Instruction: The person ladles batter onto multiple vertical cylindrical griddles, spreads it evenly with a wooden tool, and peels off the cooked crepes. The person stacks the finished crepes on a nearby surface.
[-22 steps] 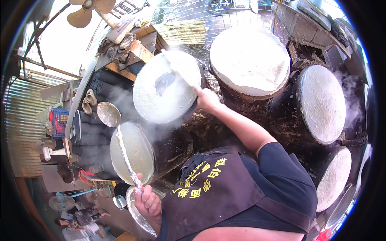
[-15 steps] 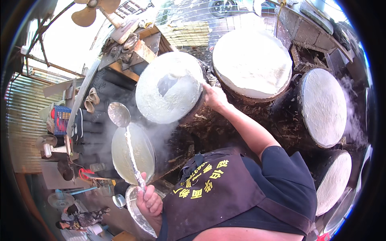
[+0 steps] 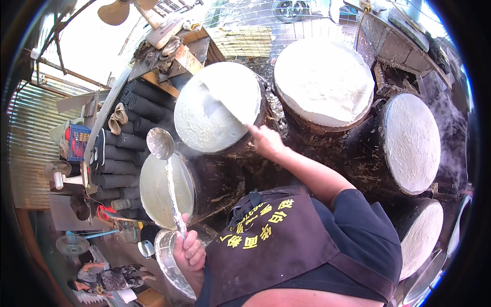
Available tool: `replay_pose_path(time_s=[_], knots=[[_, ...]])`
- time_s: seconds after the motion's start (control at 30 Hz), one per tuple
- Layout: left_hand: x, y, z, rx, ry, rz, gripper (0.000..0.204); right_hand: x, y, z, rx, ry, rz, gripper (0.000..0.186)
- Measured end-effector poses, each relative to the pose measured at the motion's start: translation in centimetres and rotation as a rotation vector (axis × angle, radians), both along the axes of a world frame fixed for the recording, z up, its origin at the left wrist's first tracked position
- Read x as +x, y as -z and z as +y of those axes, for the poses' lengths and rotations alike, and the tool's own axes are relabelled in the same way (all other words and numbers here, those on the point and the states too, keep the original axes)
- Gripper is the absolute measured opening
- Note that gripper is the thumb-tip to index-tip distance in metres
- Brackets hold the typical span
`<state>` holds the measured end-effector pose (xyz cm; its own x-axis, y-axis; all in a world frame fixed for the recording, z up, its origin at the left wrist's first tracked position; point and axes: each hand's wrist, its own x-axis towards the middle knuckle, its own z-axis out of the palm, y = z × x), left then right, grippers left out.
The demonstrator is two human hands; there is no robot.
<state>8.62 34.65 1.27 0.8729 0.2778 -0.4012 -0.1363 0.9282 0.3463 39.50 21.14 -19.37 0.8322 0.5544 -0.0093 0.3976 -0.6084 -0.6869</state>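
Observation:
My left hand (image 3: 189,256) is closed round the pale-crusted handle of a metal ladle (image 3: 160,143). The ladle's bowl points up and away, in front of a round top coated in pale yellowish batter (image 3: 164,197). At the near right rim of a white-coated round top (image 3: 204,123), my right hand (image 3: 268,142) has its fingers pinched. A straight pale edge runs from these fingers across that coating; whether it is a thin blade or the coating's own lifted edge, I cannot tell. A greyish patch shows beside the edge. Below my left hand is a metal basin (image 3: 164,256).
More dark drums with white round tops stand around: a large one (image 3: 325,84) at the back, others (image 3: 411,143) on the right. Dark cylinders (image 3: 120,153) are stacked at left. A fan (image 3: 115,11) hangs upper left. Another person (image 3: 112,279) is lower left. Steam drifts at right.
My right hand has come nearer along the drum's rim, its fingers now pinched. A straight pale edge now crosses the white coating. The ladle stays held, and its bowl has shifted slightly right.

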Motion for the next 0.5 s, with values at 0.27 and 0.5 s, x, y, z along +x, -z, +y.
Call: replay_pose_path(time_s=[0.27,0.5], knots=[[-1.0,0.5,-0.7,-0.027,0.005,-0.014,0.058,6.4,-1.5,-1.8,0.105,0.205,0.053,0.049],[-0.8,0.6,-1.8,-0.027,-0.012,0.014,0.06,6.0,-0.4,2.2,0.068,-0.183,-0.121,0.057]])
